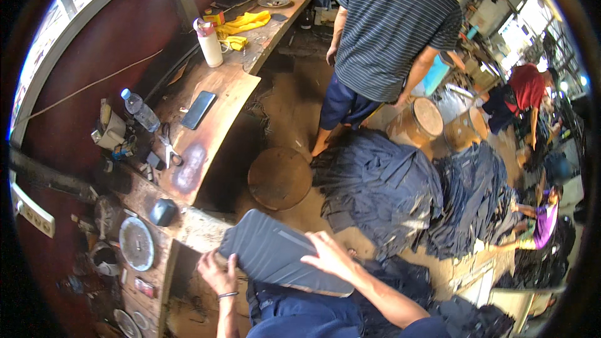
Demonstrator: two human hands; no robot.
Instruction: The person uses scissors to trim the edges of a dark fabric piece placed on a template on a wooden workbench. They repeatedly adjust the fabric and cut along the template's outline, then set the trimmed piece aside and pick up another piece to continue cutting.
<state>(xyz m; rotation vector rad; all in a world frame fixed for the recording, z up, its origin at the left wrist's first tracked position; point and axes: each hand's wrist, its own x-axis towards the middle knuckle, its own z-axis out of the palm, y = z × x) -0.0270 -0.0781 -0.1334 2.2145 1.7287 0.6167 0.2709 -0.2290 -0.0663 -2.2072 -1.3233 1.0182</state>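
Observation:
A flat board with dark grey cloth over it [275, 253] lies across my lap, and faint creases run along its top. At its left end my left hand [217, 275] has its thumb and fingers around the edge, closed on it. My right hand [325, 255] rests on the cloth near the board's right side, with its fingers stretched out. Pale wood shows along the board's lower edge. The underside of the board is hidden.
A wooden workbench [219, 140] on the left carries a phone [198, 110], scissors [168, 148], a water bottle [140, 111] and a white tumbler [208, 43]. Dark cloth piles [382, 181] cover the floor at right. A person in a striped shirt [394, 25] stands ahead; others work farther right.

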